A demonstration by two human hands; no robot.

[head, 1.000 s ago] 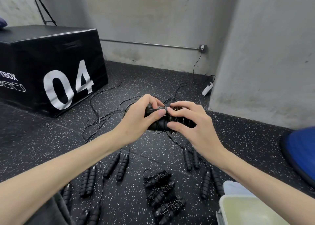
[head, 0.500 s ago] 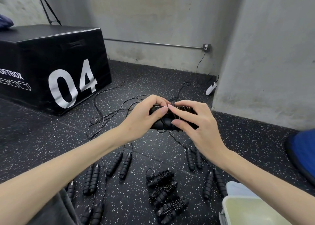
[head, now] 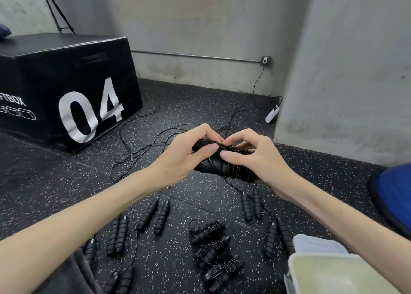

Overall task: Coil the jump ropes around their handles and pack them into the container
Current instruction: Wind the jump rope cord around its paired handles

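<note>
- Left hand point(head: 178, 158): fingers curled round the left end of the pair of handles point(head: 213, 164) held above the floor point(head: 55, 182), thumb pressed on top of them.
- Right hand point(head: 255, 158): fingers curled over the right end of the same handles, thumb tip resting on the wound part, close to the left thumb.
- Pair of handles: black, held side by side and roughly level in mid-air; thin rope point(head: 239, 171) is coiled in close turns round the right half, while the left half shows only a few crossing strands.
- Loose rope point(head: 131, 151): black cords trail in loops over the floor behind the hands, toward the black box marked "04" point(head: 73, 89) at the far left.
- Coiled bundles point(head: 213, 251): three finished bundles lie in a row on the floor near the lower middle, touching one another.
- Unwound handle pairs: one pair point(head: 154, 213) lies left of the bundles, further pairs point(head: 116, 237) lie toward the lower left corner, and two pairs point(head: 251, 204) lie right of the bundles.
- Container point(head: 295, 271): pale, open-topped, at the lower right corner of the floor; its inside shows no rope.
- Blue object point(head: 393, 193): at the right edge, only partly in view.
- White plug block point(head: 272, 113): lies at the foot of the wall, its cord rising to a wall socket point(head: 265, 60).
</note>
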